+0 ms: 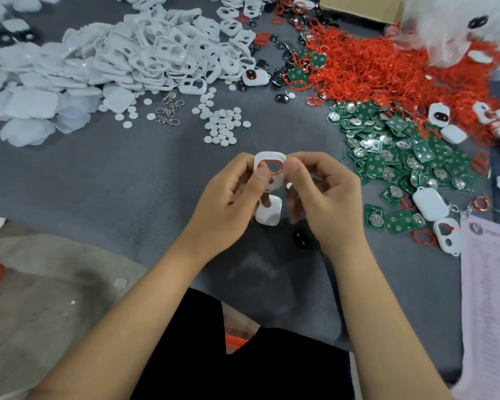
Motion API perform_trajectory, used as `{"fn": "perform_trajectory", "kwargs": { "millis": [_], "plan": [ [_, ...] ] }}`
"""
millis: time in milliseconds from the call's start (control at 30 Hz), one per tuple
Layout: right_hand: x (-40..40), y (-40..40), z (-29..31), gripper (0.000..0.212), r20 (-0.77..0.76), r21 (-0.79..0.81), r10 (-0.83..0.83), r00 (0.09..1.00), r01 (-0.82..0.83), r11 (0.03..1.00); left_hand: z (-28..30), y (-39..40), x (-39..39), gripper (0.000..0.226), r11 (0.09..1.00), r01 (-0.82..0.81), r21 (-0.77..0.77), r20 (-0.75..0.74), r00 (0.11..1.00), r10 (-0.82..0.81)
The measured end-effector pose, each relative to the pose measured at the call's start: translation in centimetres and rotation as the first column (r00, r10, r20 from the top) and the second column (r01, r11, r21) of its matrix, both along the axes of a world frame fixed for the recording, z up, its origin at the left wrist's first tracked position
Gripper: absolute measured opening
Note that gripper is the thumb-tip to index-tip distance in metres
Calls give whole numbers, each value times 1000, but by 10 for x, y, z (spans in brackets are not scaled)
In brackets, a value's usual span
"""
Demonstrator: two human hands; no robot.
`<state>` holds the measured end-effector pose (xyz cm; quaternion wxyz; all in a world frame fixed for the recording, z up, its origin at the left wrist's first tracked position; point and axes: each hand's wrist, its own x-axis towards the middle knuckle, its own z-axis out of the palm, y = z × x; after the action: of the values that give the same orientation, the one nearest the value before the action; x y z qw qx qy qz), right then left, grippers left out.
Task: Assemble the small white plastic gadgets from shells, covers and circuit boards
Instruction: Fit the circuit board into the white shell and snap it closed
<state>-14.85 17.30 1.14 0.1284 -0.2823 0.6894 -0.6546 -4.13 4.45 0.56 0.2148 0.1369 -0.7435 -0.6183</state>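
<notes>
Both hands [228, 197] [324, 192] grip a ring-fitted cover [270, 168] at frame centre, unboarded; few finished gadgets [429, 203] at right, heaps left.

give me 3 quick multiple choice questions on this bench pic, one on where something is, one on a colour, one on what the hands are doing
1. Where is the heap of green circuit boards?
A. right of the hands
B. left of the hands
C. on the person's lap

2. What colour is the ring in the opening of the held shell?
A. blue
B. red
C. yellow

3. What are the hands doing?
A. both lie flat on the cloth
B. only one holds a part
C. both grip the same shell

Answers:
1 A, the boards lie spread on the grey cloth to the right.
2 B, a red band lines the opening.
3 C, the left hand and the right hand pinch the shell from either side.
</notes>
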Motion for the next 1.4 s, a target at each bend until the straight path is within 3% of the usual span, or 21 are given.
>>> {"fn": "perform_trajectory", "kwargs": {
  "millis": [100, 333, 467, 567, 700, 933, 1067, 1200, 1300, 1400],
  "plan": [
    [-5, 4, -3, 12, -271, 80, -163, 949, 191, 978, 0, 0, -2, 21, 992, -6, 128, -44, 999, 12],
    [-1, 4, -4, 12, -366, 92, -141, 920, 187, 978, -6, -2, -3, 18, 988, 23, 152, -71, 997, -12],
    [-6, 7, -9, 15, -493, 179, -192, 849, 315, 932, -10, -5, -5, 14, 976, -1, 217, -121, 992, 28],
    [-7, 8, -12, 12, -592, 347, -154, 791, 422, 838, -11, -8, -6, 18, 973, -12, 232, -144, 988, 47],
    [-7, 8, -13, 12, -682, 447, 2, 731, 414, 793, -14, -8, -7, 27, 971, -4, 238, -139, 990, 39],
    [-9, 8, -11, 9, -691, 517, 75, 719, 419, 746, -18, -10, -9, 39, 974, -18, 228, -117, 992, 45],
    [-11, 11, -12, 29, -656, 533, -41, 754, 500, 683, -18, -10, -8, 37, 973, -20, 229, -132, 990, 52],
    [-13, 13, -14, 19, -639, 522, -66, 767, 495, 695, -15, -9, -8, 33, 975, -43, 219, -134, 988, 73],
    [-12, 13, -14, 14, -584, 446, -107, 805, 428, 786, -14, -9, -9, 37, 976, -64, 208, -125, 988, 91],
    [-7, 10, -8, 8, -355, 172, -182, 917, 256, 951, -13, -8, -10, 39, 975, -81, 208, -133, 985, 110]
  ]
}}
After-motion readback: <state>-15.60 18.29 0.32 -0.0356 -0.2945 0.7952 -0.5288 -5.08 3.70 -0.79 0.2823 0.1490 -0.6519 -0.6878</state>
